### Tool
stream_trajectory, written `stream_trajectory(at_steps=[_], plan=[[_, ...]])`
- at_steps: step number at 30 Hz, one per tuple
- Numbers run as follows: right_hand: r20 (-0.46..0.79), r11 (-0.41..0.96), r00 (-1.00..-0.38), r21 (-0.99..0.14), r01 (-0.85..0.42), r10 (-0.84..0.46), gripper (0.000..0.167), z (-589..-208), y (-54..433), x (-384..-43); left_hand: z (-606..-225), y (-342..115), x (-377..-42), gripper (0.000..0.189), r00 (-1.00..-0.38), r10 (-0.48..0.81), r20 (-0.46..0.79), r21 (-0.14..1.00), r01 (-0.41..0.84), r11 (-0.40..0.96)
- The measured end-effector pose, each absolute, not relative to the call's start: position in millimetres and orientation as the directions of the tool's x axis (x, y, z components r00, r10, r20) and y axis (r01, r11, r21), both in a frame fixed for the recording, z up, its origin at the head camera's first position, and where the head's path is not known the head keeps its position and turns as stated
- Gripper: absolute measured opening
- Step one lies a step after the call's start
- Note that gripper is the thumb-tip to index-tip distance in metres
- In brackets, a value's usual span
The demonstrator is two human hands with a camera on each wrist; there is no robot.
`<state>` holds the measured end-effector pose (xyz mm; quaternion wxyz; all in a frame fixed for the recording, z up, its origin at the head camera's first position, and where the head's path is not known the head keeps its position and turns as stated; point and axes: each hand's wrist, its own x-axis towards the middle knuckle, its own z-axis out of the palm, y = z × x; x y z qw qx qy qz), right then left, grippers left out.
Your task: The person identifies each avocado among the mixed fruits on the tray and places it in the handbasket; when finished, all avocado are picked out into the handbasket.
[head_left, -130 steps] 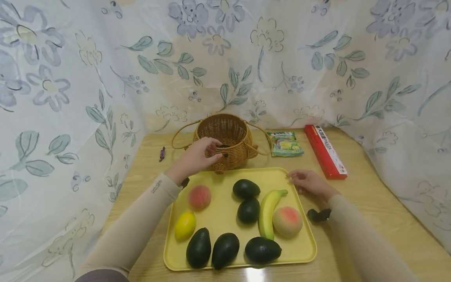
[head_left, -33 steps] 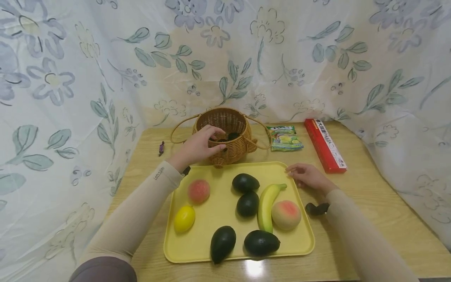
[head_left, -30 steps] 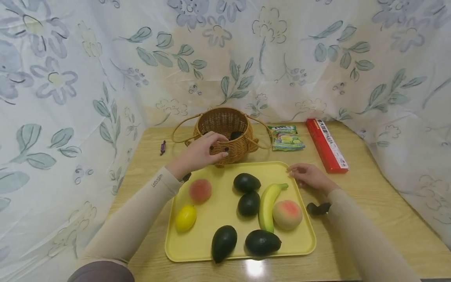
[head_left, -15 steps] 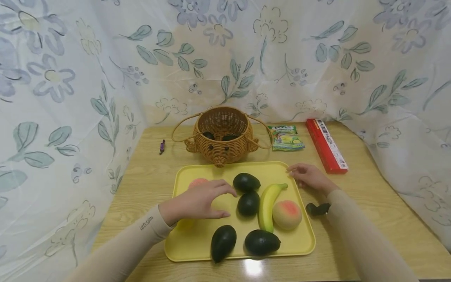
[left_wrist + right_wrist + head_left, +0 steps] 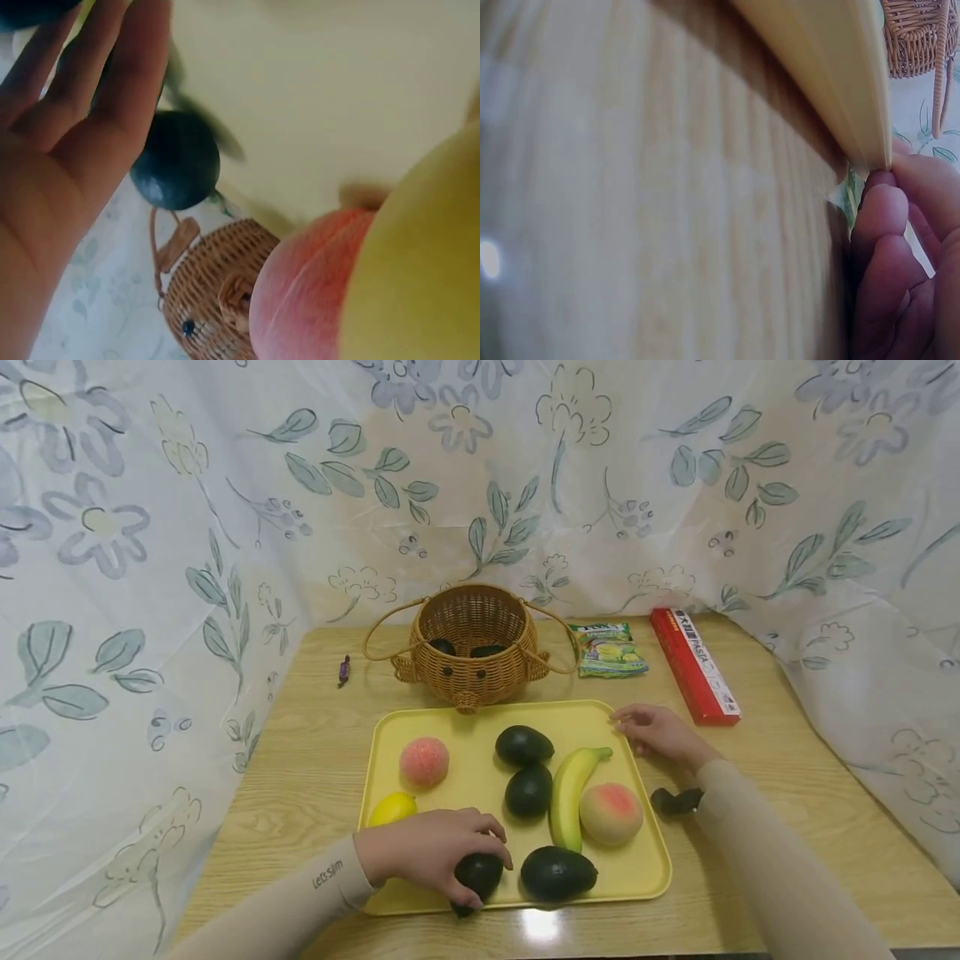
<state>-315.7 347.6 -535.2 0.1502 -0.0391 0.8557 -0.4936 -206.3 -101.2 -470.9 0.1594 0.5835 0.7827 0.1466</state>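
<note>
My left hand (image 5: 431, 845) grips a dark green avocado (image 5: 480, 875) at the near edge of the yellow tray (image 5: 450, 718), with fingers over its far side and the thumb on its near side. In the left wrist view only part of that avocado (image 5: 34, 10) shows, beyond the fingers. A lemon (image 5: 392, 808) lies partly behind this hand. At the tray's right rim my right hand (image 5: 660, 735) pinches the edge; the right wrist view shows the tray rim (image 5: 881, 112) meeting its fingertips. Behind the tray stands a wicker basket (image 5: 480, 685) with dark avocados (image 5: 487, 651) inside.
Also on the tray are a pink peach (image 5: 424, 762), a banana (image 5: 572, 797), a larger peach (image 5: 611, 814) and several avocados (image 5: 558, 872). Farther back lie a wrapped candy (image 5: 343, 671), a green snack bag (image 5: 609, 652) and a red pasta box (image 5: 693, 668). A floral curtain surrounds the table.
One avocado has left the tray's near left and more now show in the basket. My left hand has come back from the basket to another avocado. The right hand has stayed put.
</note>
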Motion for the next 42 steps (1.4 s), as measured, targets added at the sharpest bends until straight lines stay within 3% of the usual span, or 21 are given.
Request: stream_trajectory(at_steps=[7,13,17,19,24,27,32,42], plan=[[-0.213,0.517,-0.953,-0.853,0.073,-0.216,0.041,-536,347,-317,-476,-98,-204,0.053,-0.245,0.961,-0.127,0.465,0.841,0.276],[-0.219,0.518,-0.953,-0.851,0.081,-0.211,0.044,-536,348,-317,-467,-91,-215,0.05,-0.304,0.949,-0.083,0.504,0.809,0.303],[-0.201,0.513,-0.955,-0.856,0.063,-0.218,0.04,-538,350,-316,-448,-88,-237,0.05,-0.403,0.915,-0.019,0.559,0.755,0.344],[-0.195,0.509,-0.956,-0.859,0.06,-0.217,0.037,-540,350,-316,-437,-87,-252,0.05,-0.484,0.875,0.018,0.578,0.719,0.386],[-0.195,0.511,-0.956,-0.858,0.058,-0.219,0.036,-538,350,-315,-410,-82,-293,0.052,-0.685,0.711,0.162,0.655,0.613,0.442],[-0.193,0.513,-0.953,-0.857,0.047,-0.235,0.039,-537,349,-316,-397,-79,-314,0.052,-0.754,0.602,0.264,0.703,0.577,0.415],[-0.209,0.518,-0.95,-0.853,0.06,-0.233,0.04,-536,348,-319,-383,-78,-348,0.051,-0.818,0.483,0.312,0.73,0.532,0.429],[-0.185,0.527,-0.953,-0.849,0.032,-0.241,0.038,-538,348,-320,-379,-72,-393,0.055,-0.891,0.395,0.221,0.761,0.412,0.502]])
